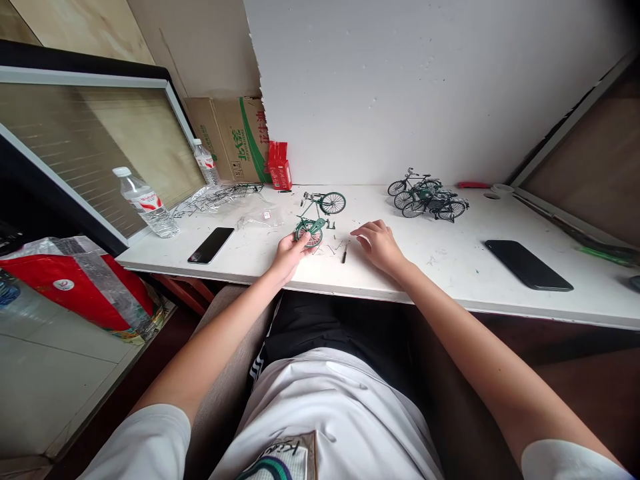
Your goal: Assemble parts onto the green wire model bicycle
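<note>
A small green model bicycle (320, 215) lies on the white table (450, 260) in front of me. My left hand (290, 252) is closed on its rear wheel, fingers wrapped round the rim. My right hand (379, 244) rests on the table just right of it, fingers curled downward over tiny loose parts; what they pinch, if anything, I cannot make out. A small dark screwdriver (345, 251) and a few tiny screws lie between my two hands.
Several finished model bicycles (427, 197) stand at the back right. Black phones lie at left (211, 245) and right (529, 265). Clear plastic bags with parts (220, 197), two water bottles (146, 202), a red box (280, 167) and a cardboard carton (235, 137) sit at the back left.
</note>
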`<state>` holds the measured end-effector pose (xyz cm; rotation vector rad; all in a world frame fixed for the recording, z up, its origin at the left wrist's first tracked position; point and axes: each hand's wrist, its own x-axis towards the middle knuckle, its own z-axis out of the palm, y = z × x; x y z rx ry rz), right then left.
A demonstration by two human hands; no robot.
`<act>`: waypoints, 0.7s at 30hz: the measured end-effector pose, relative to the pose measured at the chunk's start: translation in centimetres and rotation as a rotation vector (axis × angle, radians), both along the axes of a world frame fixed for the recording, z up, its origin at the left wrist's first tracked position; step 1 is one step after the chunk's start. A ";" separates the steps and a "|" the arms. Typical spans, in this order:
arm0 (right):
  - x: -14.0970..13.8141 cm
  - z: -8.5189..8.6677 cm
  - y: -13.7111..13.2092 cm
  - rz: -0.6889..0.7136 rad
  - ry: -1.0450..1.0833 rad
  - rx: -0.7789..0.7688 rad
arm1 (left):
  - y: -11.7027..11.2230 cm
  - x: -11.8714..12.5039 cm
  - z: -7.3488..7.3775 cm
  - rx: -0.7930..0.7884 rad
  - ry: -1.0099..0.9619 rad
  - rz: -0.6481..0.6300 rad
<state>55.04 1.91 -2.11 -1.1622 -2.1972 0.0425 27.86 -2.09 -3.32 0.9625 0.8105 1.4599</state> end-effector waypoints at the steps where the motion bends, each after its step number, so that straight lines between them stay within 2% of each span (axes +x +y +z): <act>1: 0.1 -0.2 0.1 -0.008 -0.035 -0.002 | 0.0 0.0 -0.1 0.001 -0.006 0.012; 9: -0.1 -0.6 -0.1 0.007 -0.154 -0.011 | 0.0 0.2 -0.2 0.009 0.016 0.041; 21: -0.6 -0.9 -0.3 -0.124 -0.162 0.036 | 0.0 0.1 -0.4 0.033 0.057 0.030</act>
